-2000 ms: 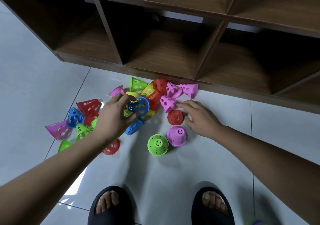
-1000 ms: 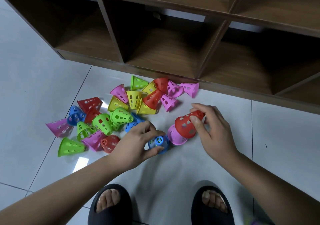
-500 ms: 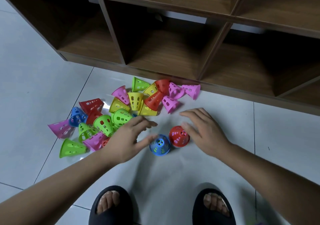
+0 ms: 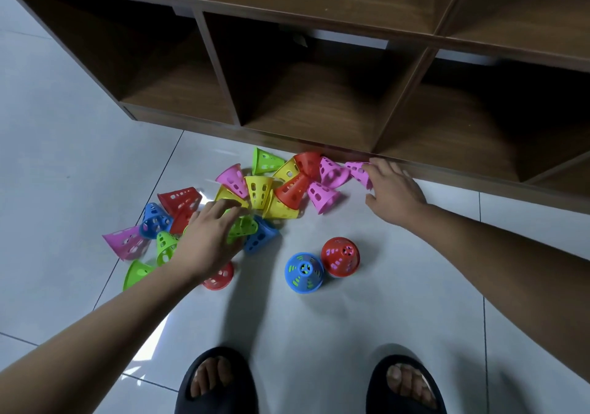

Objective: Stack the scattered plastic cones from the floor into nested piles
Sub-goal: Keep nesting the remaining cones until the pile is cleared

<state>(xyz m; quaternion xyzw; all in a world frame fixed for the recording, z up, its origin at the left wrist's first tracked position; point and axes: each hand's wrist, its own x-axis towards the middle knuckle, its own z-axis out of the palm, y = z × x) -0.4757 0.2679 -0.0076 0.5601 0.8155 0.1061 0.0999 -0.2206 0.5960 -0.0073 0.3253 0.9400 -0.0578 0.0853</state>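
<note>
Most cones (image 4: 258, 190) lie tipped over in a loose heap on the floor (image 4: 319, 324), far and left, just in front of the shelf (image 4: 306, 101). Two piles stand upright nearer, side by side: a blue one (image 4: 305, 273) with green showing through its holes, and a red one (image 4: 340, 256) to its right. The left hand (image 4: 207, 241) hovers over the heap with its fingers stretched and spread, holding nothing. The right hand (image 4: 396, 195) reaches to the far right, fingers fairly straight, thumb apart. Its fingertips seem to touch a pink cone (image 4: 357, 169) by the shelf's base.
</note>
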